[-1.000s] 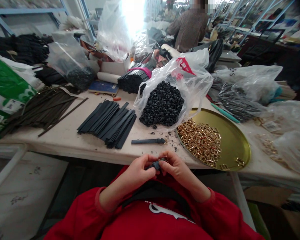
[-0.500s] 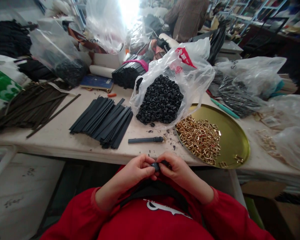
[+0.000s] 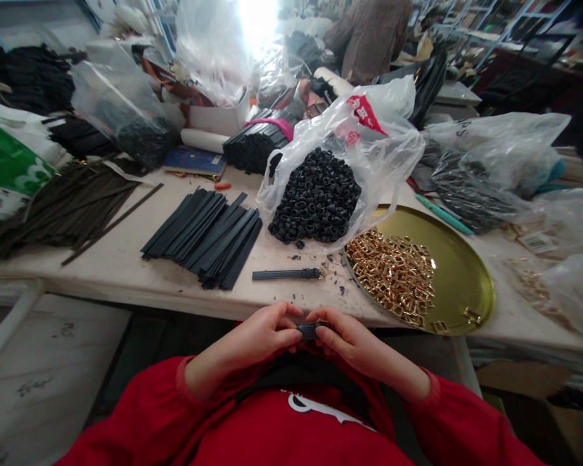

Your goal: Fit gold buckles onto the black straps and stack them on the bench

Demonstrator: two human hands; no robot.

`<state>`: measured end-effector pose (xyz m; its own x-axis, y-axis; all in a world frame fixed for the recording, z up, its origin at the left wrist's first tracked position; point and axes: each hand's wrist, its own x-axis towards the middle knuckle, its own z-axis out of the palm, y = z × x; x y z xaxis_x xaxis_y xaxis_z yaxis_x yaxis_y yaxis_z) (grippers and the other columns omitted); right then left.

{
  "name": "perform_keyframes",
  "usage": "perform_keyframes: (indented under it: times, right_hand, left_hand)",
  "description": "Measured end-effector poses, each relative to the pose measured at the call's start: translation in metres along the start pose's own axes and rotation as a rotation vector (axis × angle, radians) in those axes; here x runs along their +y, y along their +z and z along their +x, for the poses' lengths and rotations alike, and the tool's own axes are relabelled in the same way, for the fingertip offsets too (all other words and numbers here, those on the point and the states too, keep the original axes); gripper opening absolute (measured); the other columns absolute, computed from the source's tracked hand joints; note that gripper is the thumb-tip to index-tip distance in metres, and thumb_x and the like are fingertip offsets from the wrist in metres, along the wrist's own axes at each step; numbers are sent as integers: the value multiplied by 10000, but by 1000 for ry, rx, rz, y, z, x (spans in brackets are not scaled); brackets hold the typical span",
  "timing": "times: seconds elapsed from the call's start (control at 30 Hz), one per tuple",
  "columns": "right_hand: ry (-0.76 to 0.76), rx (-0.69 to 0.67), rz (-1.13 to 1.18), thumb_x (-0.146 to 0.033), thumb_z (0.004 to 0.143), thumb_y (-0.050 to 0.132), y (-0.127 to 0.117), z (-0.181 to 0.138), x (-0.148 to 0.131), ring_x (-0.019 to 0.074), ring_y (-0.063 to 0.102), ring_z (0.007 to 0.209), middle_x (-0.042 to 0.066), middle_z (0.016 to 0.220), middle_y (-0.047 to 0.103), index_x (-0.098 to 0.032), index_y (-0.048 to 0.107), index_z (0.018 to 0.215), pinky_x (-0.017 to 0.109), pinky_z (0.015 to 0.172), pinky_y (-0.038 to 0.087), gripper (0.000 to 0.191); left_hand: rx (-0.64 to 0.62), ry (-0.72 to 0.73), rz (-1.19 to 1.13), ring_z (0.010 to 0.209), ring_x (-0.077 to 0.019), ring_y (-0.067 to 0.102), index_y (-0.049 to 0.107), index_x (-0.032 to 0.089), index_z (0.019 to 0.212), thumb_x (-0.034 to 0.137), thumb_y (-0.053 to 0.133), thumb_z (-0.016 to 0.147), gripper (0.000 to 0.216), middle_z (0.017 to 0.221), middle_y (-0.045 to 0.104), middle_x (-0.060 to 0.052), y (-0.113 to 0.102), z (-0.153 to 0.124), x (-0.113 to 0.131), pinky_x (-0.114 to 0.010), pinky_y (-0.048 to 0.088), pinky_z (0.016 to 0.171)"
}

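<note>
Between my two hands, just in front of the table edge, is a short stretch of a black strap [image 3: 308, 332]. My left hand [image 3: 271, 330] pinches its left end between thumb and fingers. My right hand [image 3: 341, 333] grips the other end, and its fingers hide that part. Beyond them on the table lies a strap with a loop and a gold buckle [image 3: 286, 274]. To its left is a pile of flat black strips [image 3: 204, 236]. A clear plastic bag [image 3: 388, 142] lies open behind, with many small black loops [image 3: 315, 197] in it.
At the right, a round gold tray [image 3: 466, 272] holds a heap of gold buckles [image 3: 393, 278]. Brown strips [image 3: 78, 204] and a blue notebook [image 3: 194, 162] lie at the left. A teal tool [image 3: 444, 213] rests behind the tray. Another person [image 3: 374, 39] is at the back.
My hands have drawn slightly apart, and more of the strap shows between them. The whole view has shifted a little.
</note>
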<state>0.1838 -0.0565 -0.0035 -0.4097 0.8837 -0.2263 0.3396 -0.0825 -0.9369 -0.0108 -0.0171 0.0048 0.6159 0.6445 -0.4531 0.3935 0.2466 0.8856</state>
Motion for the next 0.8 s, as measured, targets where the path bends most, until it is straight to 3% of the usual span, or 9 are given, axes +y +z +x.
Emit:
perform_keyframes:
  times: [0.17,0.3,0.43,0.53,0.63,0.8]
  right_hand:
    - [-163,99,-175,-229,861,426,4,12,4,218,575,932,73,1033,626,-221,501,1088,350,796,418,239]
    - [-144,273,-331,-291,876,376,-8,45,8,216,592,808,71,915,636,-204,507,1022,334,701,431,214]
    - [-190,465,-706,-317,874,374,-25,87,17,228,567,747,81,790,619,-189,578,829,343,690,401,245]
    - [-237,515,-831,-319,876,394,-27,105,28,236,566,819,95,871,634,-186,624,839,355,749,393,267]
    - [-238,583,-814,-342,886,393,-23,109,39,246,564,899,99,958,641,-176,629,922,370,798,392,290]
    - [-227,610,-760,-403,876,417,-20,105,44,266,560,952,121,1015,637,-152,593,1033,398,834,401,345]
  left_hand:
    - [127,147,265,817,-182,620,537,176,1026,201,496,774,256,901,680,-36,-3,8,14,-271,459,719]
    - [280,228,508,902,-212,614,532,178,1090,231,486,814,284,985,669,-67,-9,35,26,-299,459,766]
    - [516,269,753,972,-239,578,507,151,1157,303,490,843,350,1062,633,-111,-39,54,27,-334,419,832]
    - [699,163,1036,937,-246,564,589,144,1017,271,455,862,241,1004,622,-121,-75,49,21,-347,397,815]
    - [797,13,1187,897,-230,558,607,152,950,268,401,886,246,940,607,-110,-105,42,14,-334,386,776]
    - [801,-77,1193,898,-257,561,595,126,896,288,498,832,199,925,593,-127,-113,56,6,-346,380,749]
